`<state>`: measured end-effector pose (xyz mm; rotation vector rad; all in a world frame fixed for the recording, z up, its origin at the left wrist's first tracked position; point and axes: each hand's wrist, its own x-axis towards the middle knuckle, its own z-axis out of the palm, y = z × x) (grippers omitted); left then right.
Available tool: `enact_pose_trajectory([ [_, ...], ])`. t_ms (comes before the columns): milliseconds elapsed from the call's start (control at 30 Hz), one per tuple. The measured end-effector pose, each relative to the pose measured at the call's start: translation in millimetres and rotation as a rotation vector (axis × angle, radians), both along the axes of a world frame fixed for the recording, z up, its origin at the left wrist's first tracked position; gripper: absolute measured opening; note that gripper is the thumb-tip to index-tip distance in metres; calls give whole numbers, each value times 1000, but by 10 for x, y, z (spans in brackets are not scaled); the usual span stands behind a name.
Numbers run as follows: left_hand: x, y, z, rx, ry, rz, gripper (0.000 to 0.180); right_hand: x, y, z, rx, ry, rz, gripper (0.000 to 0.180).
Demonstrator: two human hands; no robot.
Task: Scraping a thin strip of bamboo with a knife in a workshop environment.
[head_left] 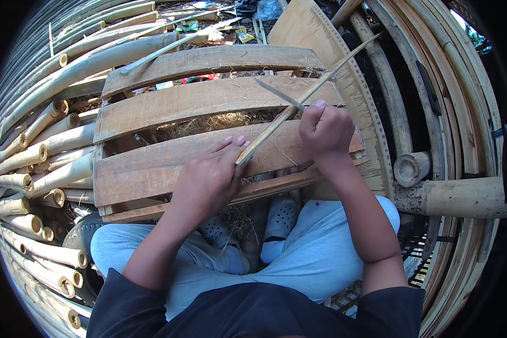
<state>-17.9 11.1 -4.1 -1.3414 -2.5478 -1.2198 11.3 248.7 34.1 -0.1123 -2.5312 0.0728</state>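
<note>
Gripping a knife (277, 92), the right hand (328, 132) was closed in a fist, handle hidden inside it. Blade pointed up and left, away from the body, and crossed the bamboo strip (316, 85) just beside that fist; couldn't tell how deep the edge sat, or whether it bit at all. Left hand (211, 172) was closed on the near end of the strip along its thumb side, fingertips reaching forward over the nearest wide plank; thumb position wasn't clear. Strip was long, thin and yellowish, running slantwise from the left hand, past the right, to a narrow tip out over the plywood sheet (298, 26) at upper right. Couldn't tell if the tip touched the sheet. Work sat above a slatted wooden bench (169, 111): curved-looking brown planks with gaps between, straw showing through. Loose pale sliver (152, 57) lay by the far edge, one end on the farthest plank. Bamboo poles (67, 174) were stacked down the whole left side, many with cut ends facing the bench. Thick bamboo post (465, 197) plus long boards stood on the right. Person sat with knees spread, pale trousers (326, 248), dark shirt (253, 310), grey perforated shoes (281, 217) between the knees near the bench.
</note>
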Motion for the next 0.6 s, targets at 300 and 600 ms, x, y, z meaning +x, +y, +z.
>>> enact_pose_trajectory([
  [300,-16,-20,-23,10,15,-23,36,-34,-49,155,69,-67,-338,39],
  [600,-32,-45,2,22,-69,11,29,171,-320,34,-65,-20,36,40],
])
